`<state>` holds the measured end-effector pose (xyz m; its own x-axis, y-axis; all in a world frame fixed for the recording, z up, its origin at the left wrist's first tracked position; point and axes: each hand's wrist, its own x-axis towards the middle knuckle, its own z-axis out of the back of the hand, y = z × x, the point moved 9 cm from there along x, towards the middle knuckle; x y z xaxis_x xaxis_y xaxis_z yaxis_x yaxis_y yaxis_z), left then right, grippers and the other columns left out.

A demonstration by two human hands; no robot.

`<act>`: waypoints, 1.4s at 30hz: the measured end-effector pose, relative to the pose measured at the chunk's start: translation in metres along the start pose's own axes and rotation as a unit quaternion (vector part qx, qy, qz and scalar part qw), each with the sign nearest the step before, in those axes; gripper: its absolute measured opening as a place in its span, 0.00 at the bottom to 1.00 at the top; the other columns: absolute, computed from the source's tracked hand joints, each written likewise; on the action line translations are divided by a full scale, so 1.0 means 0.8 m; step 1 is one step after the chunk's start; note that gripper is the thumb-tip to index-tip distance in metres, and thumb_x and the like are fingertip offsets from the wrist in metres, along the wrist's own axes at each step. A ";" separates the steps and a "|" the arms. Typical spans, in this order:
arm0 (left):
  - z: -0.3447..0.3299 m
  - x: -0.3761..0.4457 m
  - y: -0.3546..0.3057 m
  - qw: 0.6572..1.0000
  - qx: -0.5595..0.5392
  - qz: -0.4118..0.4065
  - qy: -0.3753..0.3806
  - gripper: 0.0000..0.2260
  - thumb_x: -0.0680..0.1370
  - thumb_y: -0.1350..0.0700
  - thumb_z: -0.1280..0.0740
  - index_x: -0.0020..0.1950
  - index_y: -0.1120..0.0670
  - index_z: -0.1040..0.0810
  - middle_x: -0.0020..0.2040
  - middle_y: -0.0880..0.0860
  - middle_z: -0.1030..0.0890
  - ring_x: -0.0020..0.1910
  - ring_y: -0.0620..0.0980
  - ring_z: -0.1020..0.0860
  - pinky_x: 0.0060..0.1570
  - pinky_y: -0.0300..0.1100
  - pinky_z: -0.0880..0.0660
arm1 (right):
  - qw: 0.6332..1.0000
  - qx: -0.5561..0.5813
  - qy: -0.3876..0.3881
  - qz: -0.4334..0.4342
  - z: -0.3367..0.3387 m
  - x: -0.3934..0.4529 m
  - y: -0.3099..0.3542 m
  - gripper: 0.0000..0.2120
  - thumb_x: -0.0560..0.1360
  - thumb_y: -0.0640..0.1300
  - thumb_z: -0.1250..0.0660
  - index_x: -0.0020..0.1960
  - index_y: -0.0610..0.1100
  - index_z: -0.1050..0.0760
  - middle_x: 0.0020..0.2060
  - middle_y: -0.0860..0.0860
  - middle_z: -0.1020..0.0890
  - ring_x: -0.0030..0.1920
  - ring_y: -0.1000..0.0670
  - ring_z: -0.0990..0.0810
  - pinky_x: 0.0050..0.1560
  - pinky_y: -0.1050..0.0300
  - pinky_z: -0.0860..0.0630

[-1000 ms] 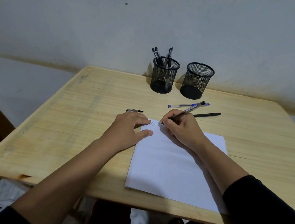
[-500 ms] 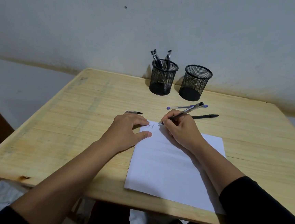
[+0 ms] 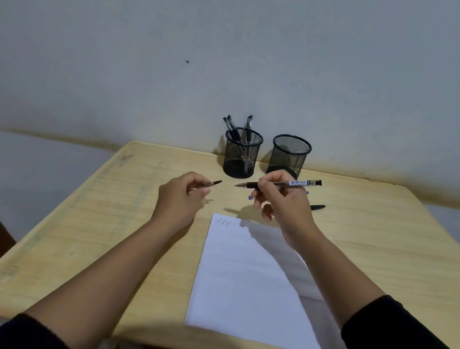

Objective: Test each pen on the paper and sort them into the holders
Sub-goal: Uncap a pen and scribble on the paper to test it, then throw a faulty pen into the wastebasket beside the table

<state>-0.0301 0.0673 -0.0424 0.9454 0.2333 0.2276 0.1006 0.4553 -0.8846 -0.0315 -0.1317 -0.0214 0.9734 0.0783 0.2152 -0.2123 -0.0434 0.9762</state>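
Note:
My right hand [image 3: 284,207] grips a clear-barrelled pen [image 3: 297,183] and holds it level above the table, its tip pointing left. My left hand [image 3: 176,197] pinches a small dark pen cap [image 3: 208,184], a short gap from that tip. The white paper [image 3: 241,286] lies below both hands with a few scribbles [image 3: 223,221] at its top left corner. At the back stand two black mesh holders: the left holder [image 3: 241,158] has three dark pens in it, and no pens show in the right holder [image 3: 290,157].
A black pen [image 3: 317,207] lies on the wooden table [image 3: 94,218] right of my right hand. Behind that hand lies a blue-ended pen [image 3: 250,197], mostly hidden. The wall rises just behind the holders.
My right hand lifted the pen off the paper and turned it level. My left hand left the paper, picked up the cap from the table and raised it toward the tip.

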 end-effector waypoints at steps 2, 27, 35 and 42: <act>-0.006 -0.006 -0.014 0.998 -0.067 0.010 -0.007 0.04 0.73 0.61 0.31 0.45 0.52 0.18 0.41 0.52 0.17 0.35 0.42 0.24 0.27 0.22 0.32 | 1.000 -0.002 0.001 0.026 -0.001 -0.003 0.016 0.08 0.76 0.34 0.37 0.40 0.43 0.28 0.31 0.45 0.23 0.25 0.53 0.26 0.20 0.63 0.36; -0.019 -0.041 -0.093 0.993 -0.068 -0.096 0.027 0.11 0.74 0.61 0.32 0.39 0.44 0.20 0.37 0.43 0.18 0.43 0.51 0.19 0.43 0.31 0.26 | 0.997 0.042 -0.004 0.064 0.003 -0.029 0.042 0.09 0.76 0.34 0.37 0.38 0.40 0.31 0.27 0.47 0.23 0.24 0.54 0.28 0.21 0.64 0.38; -0.025 -0.023 -0.078 0.919 -0.391 0.032 0.047 0.09 0.76 0.65 0.36 0.45 0.51 0.27 0.40 0.52 0.20 0.35 0.38 0.21 0.41 0.29 0.24 | 0.999 0.022 0.037 0.023 0.012 -0.027 0.036 0.08 0.72 0.41 0.30 0.50 0.47 0.21 0.43 0.47 0.17 0.40 0.51 0.19 0.34 0.62 0.26; 0.003 -0.002 -0.111 0.987 -0.143 -0.071 0.021 0.07 0.74 0.60 0.32 0.45 0.49 0.26 0.45 0.51 0.17 0.41 0.42 0.20 0.42 0.27 0.27 | 0.956 -0.274 -0.004 0.109 0.029 -0.016 0.093 0.19 0.70 0.46 0.27 0.60 0.49 0.21 0.48 0.54 0.15 0.48 0.56 0.18 0.52 0.66 0.25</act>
<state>-0.0414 0.0285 0.0372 0.9268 0.1458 0.3460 0.3111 0.2180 -0.9250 -0.0581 -0.1591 0.0478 0.9008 0.1199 0.4173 -0.4218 0.4694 0.7757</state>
